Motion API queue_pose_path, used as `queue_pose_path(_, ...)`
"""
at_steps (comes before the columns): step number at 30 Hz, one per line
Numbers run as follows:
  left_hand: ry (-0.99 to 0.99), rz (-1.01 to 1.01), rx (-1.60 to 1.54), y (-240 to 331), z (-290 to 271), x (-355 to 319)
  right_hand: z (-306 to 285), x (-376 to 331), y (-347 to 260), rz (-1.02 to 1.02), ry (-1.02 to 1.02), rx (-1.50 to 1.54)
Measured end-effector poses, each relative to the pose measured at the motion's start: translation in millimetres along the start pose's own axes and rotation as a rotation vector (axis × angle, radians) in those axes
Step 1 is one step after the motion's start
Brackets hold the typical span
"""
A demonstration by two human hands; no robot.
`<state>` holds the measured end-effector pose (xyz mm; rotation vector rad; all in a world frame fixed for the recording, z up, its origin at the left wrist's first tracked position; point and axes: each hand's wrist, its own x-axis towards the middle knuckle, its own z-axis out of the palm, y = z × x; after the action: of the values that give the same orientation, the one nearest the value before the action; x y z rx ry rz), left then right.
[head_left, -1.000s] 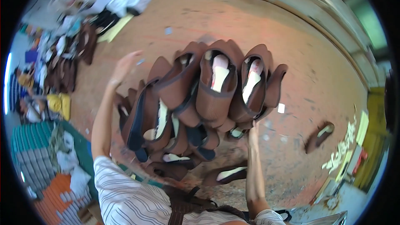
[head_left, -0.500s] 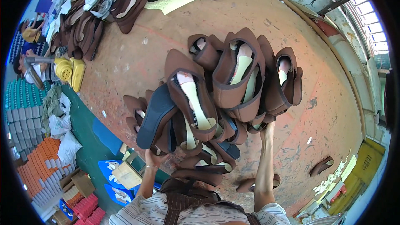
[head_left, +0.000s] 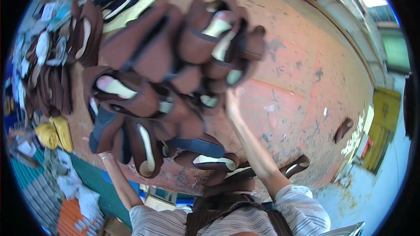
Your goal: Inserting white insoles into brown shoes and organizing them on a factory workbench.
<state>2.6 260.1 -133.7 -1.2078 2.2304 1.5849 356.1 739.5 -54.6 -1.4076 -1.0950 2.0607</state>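
A big heap of brown slip-on shoes [head_left: 151,63] with pale insoles is carried between my two hands over the worn table, blurred by motion. My left hand [head_left: 102,154] grips the heap's near left side, beside a dark-soled shoe; its fingers are mostly hidden. On the heap's right flank presses my right hand [head_left: 232,101], with some fingers out of sight under the shoes. More brown shoes [head_left: 209,161] lie loose at the table's near edge, below the heap. Another brown shoe [head_left: 295,166] rests just right of my right forearm.
A row of brown shoes [head_left: 54,87] and plastic-wrapped items line the table's [head_left: 288,122] far left. Black shoes [head_left: 122,3] sit on a yellow sheet behind the heap. A single shoe [head_left: 344,130] lies near the right edge. A yellow object [head_left: 52,133] stands at the left edge.
Both hands have moved the shoe heap to the left and farther away across the table. The view has turned, and several shoes stay behind near the front edge.
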Motion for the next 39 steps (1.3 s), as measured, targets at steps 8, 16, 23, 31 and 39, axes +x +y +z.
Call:
queue_pose_path(8,-0.393,0.410,0.338,-65,-11,-3,-23,2,-35,0.071,-0.189,-0.574)
queue_pose_path(16,-0.231,0.962,0.478,-194,-55,-271,-374,-94,-63,-0.325,0.740,-1.134)
queue_pose_path(23,-0.801,1.656,0.890,-209,-46,-544,-696,-111,-123,-0.191,1.144,-1.298)
queue_pose_path(31,-1.042,1.462,1.366,-229,-34,-597,-801,-41,-139,-0.172,0.969,-1.389)
queue_pose_path(39,-1.222,1.370,1.575,-214,-42,-598,-734,-116,-104,-0.339,0.807,-1.280)
